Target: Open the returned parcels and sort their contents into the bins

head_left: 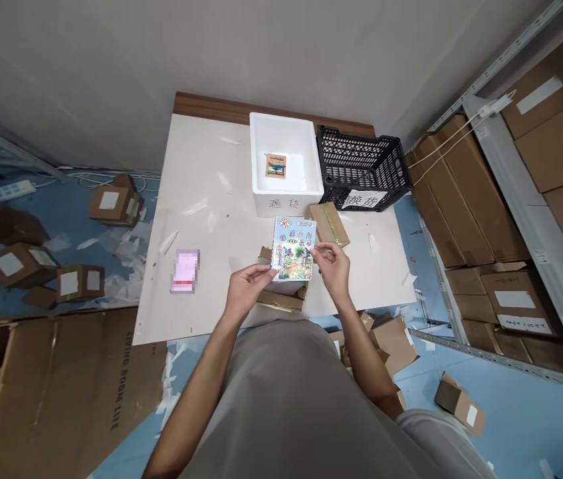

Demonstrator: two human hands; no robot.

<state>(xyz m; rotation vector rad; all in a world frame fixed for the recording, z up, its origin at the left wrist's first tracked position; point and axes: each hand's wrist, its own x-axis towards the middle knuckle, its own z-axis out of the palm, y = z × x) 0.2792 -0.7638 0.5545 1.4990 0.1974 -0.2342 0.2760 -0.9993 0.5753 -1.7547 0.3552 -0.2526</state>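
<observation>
A light-blue picture book with a colourful drawing on its cover is held up in front of me. My left hand pinches its lower left corner, while my right hand grips its right edge. Beneath the book is an opened cardboard box, partly hidden by it. A taped brown carton lies just behind my right hand. Beyond the book stands a white foam box with a small brown-covered booklet inside.
Right of the foam box is a black plastic crate with a paper label. A pink item lies on the white table at left. Shelves of cartons flank the right; boxes and scraps cover the floor.
</observation>
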